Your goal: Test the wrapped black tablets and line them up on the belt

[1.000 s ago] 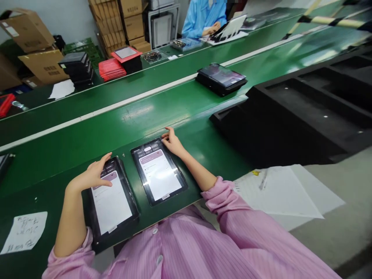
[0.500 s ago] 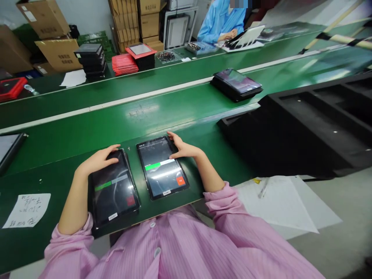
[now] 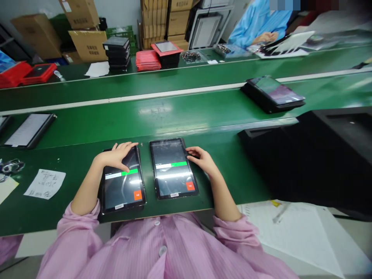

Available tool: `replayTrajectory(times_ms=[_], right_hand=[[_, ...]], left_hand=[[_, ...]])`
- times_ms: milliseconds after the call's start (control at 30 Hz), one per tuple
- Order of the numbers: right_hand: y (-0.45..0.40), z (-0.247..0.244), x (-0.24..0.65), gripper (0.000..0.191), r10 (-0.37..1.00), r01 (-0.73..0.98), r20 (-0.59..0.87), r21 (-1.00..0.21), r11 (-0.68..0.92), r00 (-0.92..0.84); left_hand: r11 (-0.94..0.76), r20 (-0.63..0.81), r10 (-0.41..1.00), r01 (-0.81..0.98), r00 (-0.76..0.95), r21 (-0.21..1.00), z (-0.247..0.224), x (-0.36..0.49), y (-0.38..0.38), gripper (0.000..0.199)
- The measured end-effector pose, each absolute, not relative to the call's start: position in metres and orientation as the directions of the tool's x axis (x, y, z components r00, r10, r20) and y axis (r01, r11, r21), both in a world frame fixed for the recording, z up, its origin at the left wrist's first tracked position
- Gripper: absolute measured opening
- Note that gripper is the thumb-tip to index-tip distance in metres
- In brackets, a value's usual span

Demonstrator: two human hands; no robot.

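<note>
Two black tablets lie side by side, screens up, at the near edge of the green bench. Over the upper part of the left tablet (image 3: 116, 193) is my left hand (image 3: 114, 157), open, fingers stretched toward its top right corner and thumb near the bar across the screen. My right hand (image 3: 202, 159) is at the right edge of the right tablet (image 3: 171, 182), fingers apart and grasping nothing; whether the fingertips touch the edge I cannot tell. Each screen has a white-and-green bar, green on the right half, and a red-orange square at lower right.
A black foam block (image 3: 290, 159) stands to the right. Beyond, the green line carries stacked tablets (image 3: 273, 93), with another tablet (image 3: 27, 130) at left. A handwritten note (image 3: 45, 184) lies left of my arm. Across the line, a person in blue (image 3: 261, 23) sits at work.
The view has turned left. My right thumb has left the right screen for its edge, and my left thumb is lower over its screen. On both bars green has switched from left to right.
</note>
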State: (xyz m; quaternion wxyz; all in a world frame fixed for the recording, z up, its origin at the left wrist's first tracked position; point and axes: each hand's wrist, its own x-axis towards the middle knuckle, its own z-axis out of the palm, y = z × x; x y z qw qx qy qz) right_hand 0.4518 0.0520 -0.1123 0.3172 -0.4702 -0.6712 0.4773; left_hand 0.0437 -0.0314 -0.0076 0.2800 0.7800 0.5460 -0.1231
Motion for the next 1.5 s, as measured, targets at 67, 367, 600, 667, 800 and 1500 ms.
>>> replayTrajectory(times_ms=[67,367,600,667,800,1500], right_hand=[[0.050,-0.111,0.451,0.036,0.936,0.329,-0.033,-0.940,0.089,-0.350],[0.050,-0.106,0.448,0.040,0.955,0.294,-0.105,-0.956,-0.021,-0.276],[0.049,-0.107,0.445,0.042,0.964,0.282,-0.125,-0.958,-0.055,-0.236],[0.049,-0.107,0.445,0.042,0.964,0.292,-0.129,-0.955,-0.057,-0.232],[0.050,-0.106,0.446,0.041,0.956,0.322,-0.143,-0.945,-0.055,-0.258],[0.050,-0.101,0.446,0.045,0.933,0.357,-0.079,-0.933,0.056,-0.352]], left_hand=[[-0.241,-0.503,0.776,0.916,0.380,0.321,-0.005,0.043,-0.030,0.099],[-0.237,-0.501,0.774,0.911,0.387,0.338,-0.009,0.048,-0.022,0.065],[-0.253,-0.487,0.775,0.904,0.402,0.343,-0.012,0.047,-0.019,0.064],[-0.231,-0.489,0.780,0.906,0.390,0.354,-0.012,0.046,-0.020,0.066],[-0.199,-0.484,0.797,0.914,0.360,0.353,-0.012,0.046,-0.021,0.074],[-0.213,-0.505,0.784,0.920,0.361,0.328,-0.012,0.048,-0.018,0.071]])
